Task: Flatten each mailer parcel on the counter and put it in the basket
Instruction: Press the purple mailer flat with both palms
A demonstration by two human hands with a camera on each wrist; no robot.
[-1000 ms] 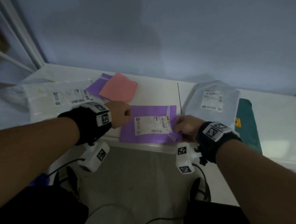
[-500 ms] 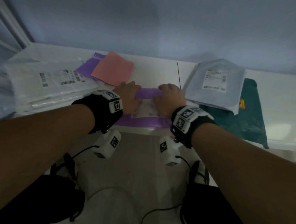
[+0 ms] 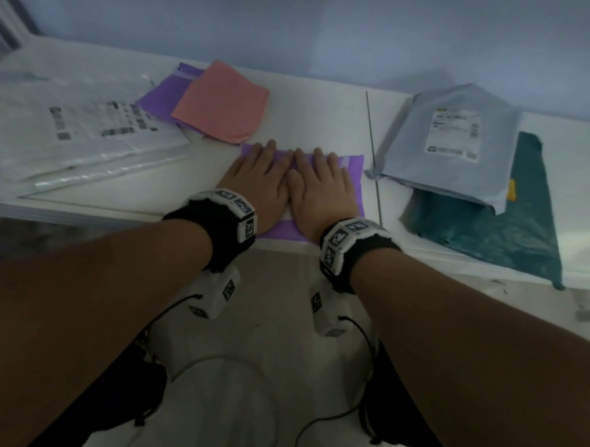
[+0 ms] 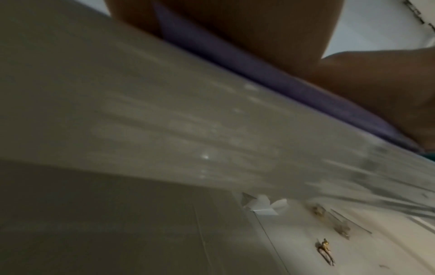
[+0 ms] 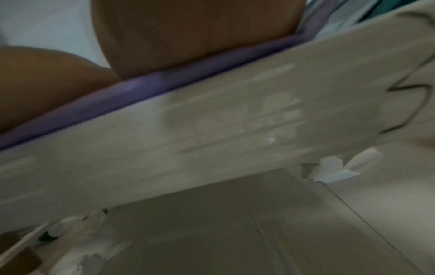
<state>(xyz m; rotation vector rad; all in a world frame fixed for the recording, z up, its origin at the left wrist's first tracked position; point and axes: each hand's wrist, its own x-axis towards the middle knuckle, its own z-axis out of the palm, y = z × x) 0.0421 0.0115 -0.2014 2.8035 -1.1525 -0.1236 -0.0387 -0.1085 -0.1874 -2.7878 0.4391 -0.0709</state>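
A purple mailer (image 3: 355, 171) lies flat at the counter's front edge, mostly covered by both hands. My left hand (image 3: 260, 177) and my right hand (image 3: 318, 181) lie side by side on it, palms down, fingers straight, pressing it onto the white counter (image 3: 313, 115). In the left wrist view the purple mailer (image 4: 259, 70) shows as a strip under the palm at the counter edge; the right wrist view shows the same purple mailer (image 5: 146, 85) under my right palm. No basket is in view.
A grey mailer (image 3: 452, 139) lies on a dark green mailer (image 3: 512, 231) at the right. A pink mailer (image 3: 221, 100) overlaps another purple mailer (image 3: 160, 96) at the back left. Large white mailers (image 3: 79, 133) are stacked at the far left.
Both hands moved from the purple mailer's side edges to its middle. They went from curled fingers to flat palms pressing down. The view shifted closer over the counter.
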